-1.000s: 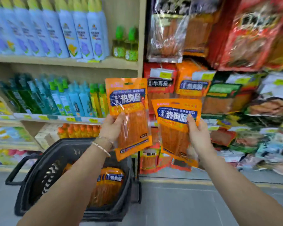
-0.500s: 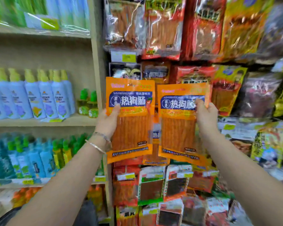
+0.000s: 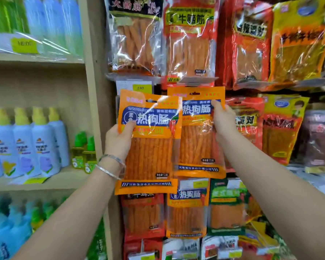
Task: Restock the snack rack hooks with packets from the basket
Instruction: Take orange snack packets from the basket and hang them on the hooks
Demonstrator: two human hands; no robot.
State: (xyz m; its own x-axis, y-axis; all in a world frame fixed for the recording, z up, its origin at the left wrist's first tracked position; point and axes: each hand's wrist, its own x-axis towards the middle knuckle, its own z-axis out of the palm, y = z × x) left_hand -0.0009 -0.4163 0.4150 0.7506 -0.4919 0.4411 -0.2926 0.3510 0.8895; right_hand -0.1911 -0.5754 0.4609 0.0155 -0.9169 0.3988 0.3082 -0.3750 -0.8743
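I hold two identical orange snack packets with blue labels up against the snack rack. My left hand (image 3: pixel 118 140) grips the left packet (image 3: pixel 150 147) by its left edge. My right hand (image 3: pixel 223 121) grips the right packet (image 3: pixel 197 143) near its upper right; its hang hole sits just under the row above. The left packet overlaps the right one's left edge. A same-kind packet (image 3: pixel 188 209) hangs on the rack just below. The basket is out of view.
The rack (image 3: pixel 251 53) is packed with hanging snack packets above, right and below. A yellow price tag (image 3: pixel 141 88) shows behind the left packet. A wooden shelf post (image 3: pixel 94 91) stands to the left, with spray bottles (image 3: pixel 26 143) on shelves.
Both hands have risen from over the basket to the rack, carrying the packets. The right packet has moved up and in toward the rack; the view has tilted up, losing the basket.
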